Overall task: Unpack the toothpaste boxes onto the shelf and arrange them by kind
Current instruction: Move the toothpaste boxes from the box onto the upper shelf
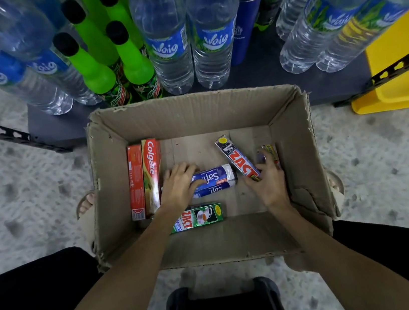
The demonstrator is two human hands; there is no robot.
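An open cardboard box (294, 147) sits on the floor in front of the shelf and holds several toothpaste boxes. Two red Colgate boxes (152, 172) stand along its left wall. My left hand (178, 184) curls its fingers over the blue-and-white Safi boxes (217, 176) in the middle. My right hand (267, 182) grips the lower end of a dark Zact box (236, 158) that lies slanted. A small box (271, 153) stands by the right wall behind that hand. A green Zact box (201, 217) lies near the front, partly under my left forearm.
The low dark shelf (260, 76) behind the box carries clear water bottles (170, 49), green soda bottles (96, 65) and a blue flask (245, 23). A yellow tub (401, 69) stands at the right. A black stool (225, 309) is between my legs.
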